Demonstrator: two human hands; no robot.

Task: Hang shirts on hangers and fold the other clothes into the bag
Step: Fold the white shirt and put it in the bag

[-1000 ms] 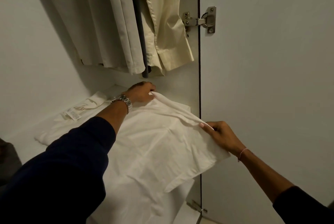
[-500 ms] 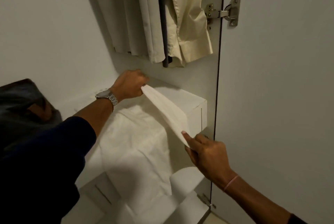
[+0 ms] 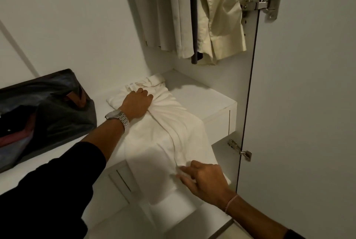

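A white garment (image 3: 167,129) lies folded lengthwise on the white wardrobe shelf (image 3: 204,98), its lower part hanging over the front edge. My left hand (image 3: 137,102), with a watch on the wrist, grips bunched cloth near the collar and label end. Lower down, my right hand (image 3: 204,179) pinches the folded edge of the hanging part between thumb and fingers. A dark open bag (image 3: 44,115) sits on the shelf to the left, with dark and red clothes inside.
Cream and beige shirts (image 3: 192,13) hang above the shelf's back. The open wardrobe door (image 3: 304,104) stands at the right with two metal hinges. White drawer fronts (image 3: 217,123) sit below the shelf.
Both hands carried the garment's right edge over to the left, folding it narrower. My left hand has dropped onto the collar end and my right hand has moved down. The bag came into view.
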